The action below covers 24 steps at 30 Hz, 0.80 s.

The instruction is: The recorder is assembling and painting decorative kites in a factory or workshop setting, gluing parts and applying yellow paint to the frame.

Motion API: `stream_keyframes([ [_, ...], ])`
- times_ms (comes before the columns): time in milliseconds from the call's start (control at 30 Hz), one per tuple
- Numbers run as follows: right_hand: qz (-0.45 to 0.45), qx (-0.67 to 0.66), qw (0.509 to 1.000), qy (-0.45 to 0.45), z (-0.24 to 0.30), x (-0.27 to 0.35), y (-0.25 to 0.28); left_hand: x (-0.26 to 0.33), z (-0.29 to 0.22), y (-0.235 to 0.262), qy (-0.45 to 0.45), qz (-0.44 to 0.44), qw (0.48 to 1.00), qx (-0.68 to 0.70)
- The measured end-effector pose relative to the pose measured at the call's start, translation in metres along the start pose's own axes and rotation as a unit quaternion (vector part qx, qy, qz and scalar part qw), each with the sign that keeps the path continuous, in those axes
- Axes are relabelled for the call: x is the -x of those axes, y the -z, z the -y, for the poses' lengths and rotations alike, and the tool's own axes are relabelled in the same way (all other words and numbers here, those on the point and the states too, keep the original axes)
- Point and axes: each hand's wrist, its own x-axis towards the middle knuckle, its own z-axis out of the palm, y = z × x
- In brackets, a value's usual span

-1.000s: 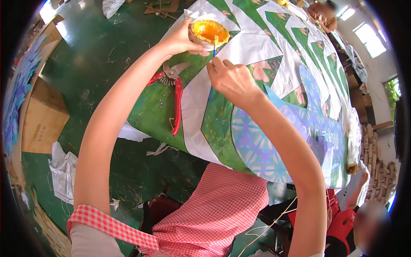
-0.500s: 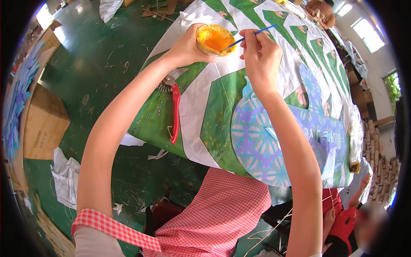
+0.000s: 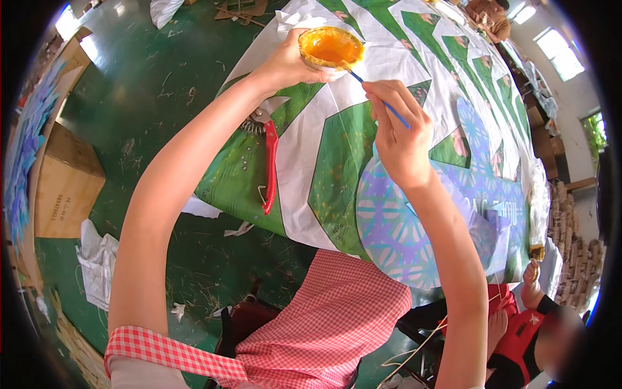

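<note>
My left hand (image 3: 291, 65) is wrapped round a bowl (image 3: 330, 47) of orange-yellow liquid, tipped toward me above the far part of the table; its rim is smeared yellow. Between the fingers of my right hand (image 3: 403, 133) is a thin blue paintbrush (image 3: 396, 115). The brush's tip meets the bowl's near rim; its bristles are too small to make out. Below my left forearm lie red-handled pruning shears (image 3: 271, 172) with a coiled spring. A purple and light-blue patterned flat piece (image 3: 395, 227) lies under my right forearm.
A green and white printed cloth (image 3: 337, 175) covers the table. White crumpled paper (image 3: 301, 16) lies beyond the bowl. A cardboard box (image 3: 68, 185) stands on the green floor at left. Another person (image 3: 525, 337) in red and black is at lower right; one more (image 3: 489, 16) is far right.
My right hand has come lower and nearer to me, and the brush now slants down toward me from the bowl's rim. The bowl has tipped toward me and shifted slightly away.
</note>
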Motion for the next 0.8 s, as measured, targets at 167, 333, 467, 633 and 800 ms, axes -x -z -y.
stream_keyframes([
  [167,0.005,0.016,1.000,0.006,-0.002,0.019,0.011,-0.005,0.007,-0.007,-0.015,0.017,0.999,-0.030],
  [333,0.037,0.009,0.999,-0.015,0.004,0.034,0.020,-0.002,0.001,-0.013,-0.004,0.033,0.999,0.013],
  [467,0.039,0.020,0.999,-0.009,0.006,0.042,0.024,-0.001,0.000,-0.017,0.022,0.053,0.998,0.032],
  [633,0.057,0.012,0.998,-0.003,0.029,0.049,0.040,-0.007,0.002,-0.006,0.053,0.007,0.996,0.067],
  [800,-0.056,-0.054,0.989,-0.128,0.037,0.022,0.053,-0.004,0.013,-0.002,-0.030,-0.003,0.996,-0.088],
])
